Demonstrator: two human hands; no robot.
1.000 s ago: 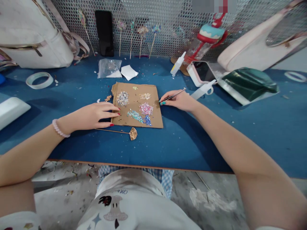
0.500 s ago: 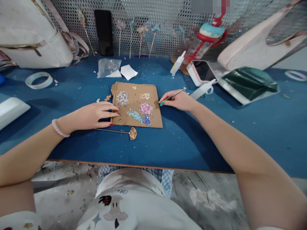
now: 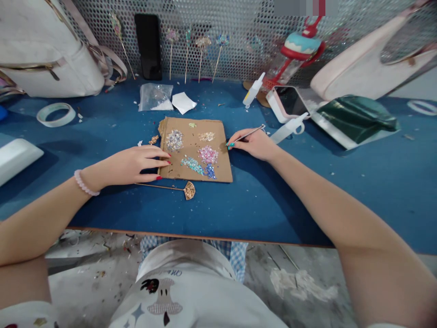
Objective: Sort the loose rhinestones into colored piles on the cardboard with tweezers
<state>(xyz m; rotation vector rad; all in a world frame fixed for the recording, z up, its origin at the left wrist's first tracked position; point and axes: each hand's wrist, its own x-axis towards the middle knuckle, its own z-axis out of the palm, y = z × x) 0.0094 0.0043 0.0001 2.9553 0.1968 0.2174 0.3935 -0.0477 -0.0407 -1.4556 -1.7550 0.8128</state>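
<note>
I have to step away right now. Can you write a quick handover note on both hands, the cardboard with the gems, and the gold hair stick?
Left hand: flat, fingertips on the cardboard's left edge, holding nothing.
Right hand: grips thin tweezers, tip at the cardboard's right edge.
Cardboard lies on the blue table, bearing sorted gem piles.
Gold hair stick lies just in front of the cardboard; whether it carries gems cannot be told.
Finished-looking decorated sticks stand against the back mesh.
</note>
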